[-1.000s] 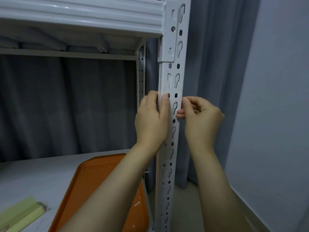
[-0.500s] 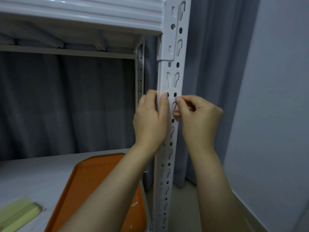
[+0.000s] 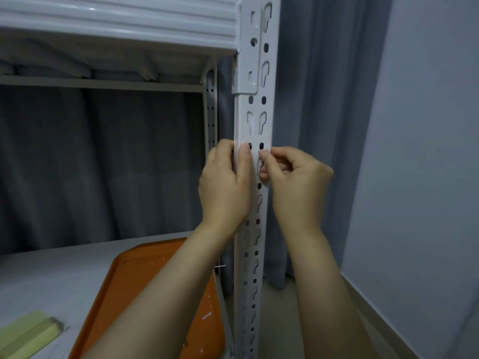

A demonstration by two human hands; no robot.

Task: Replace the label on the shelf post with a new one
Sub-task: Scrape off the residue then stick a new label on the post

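Observation:
The white slotted shelf post [image 3: 255,120] stands upright in the middle of the head view. My left hand [image 3: 225,185] grips its left edge, with the thumb pressed flat on the front face. My right hand [image 3: 295,177] pinches thumb and forefinger together at the post's right front edge, level with my left thumb. A white label [image 3: 255,152] lies across the post between the two thumbs. It barely stands out from the white paint, so its edges are hard to make out.
An orange tray [image 3: 145,286] with small white scraps lies on the lower shelf board [image 3: 51,275]. A pale green pad [image 3: 28,332] sits at the bottom left. The upper shelf beam [image 3: 116,19] runs overhead, a grey curtain [image 3: 103,164] hangs behind, and a wall [image 3: 427,151] is on the right.
My right hand's pinched fingertips have crept left from the post's right edge onto its front face. My left hand has kept its grip on the post.

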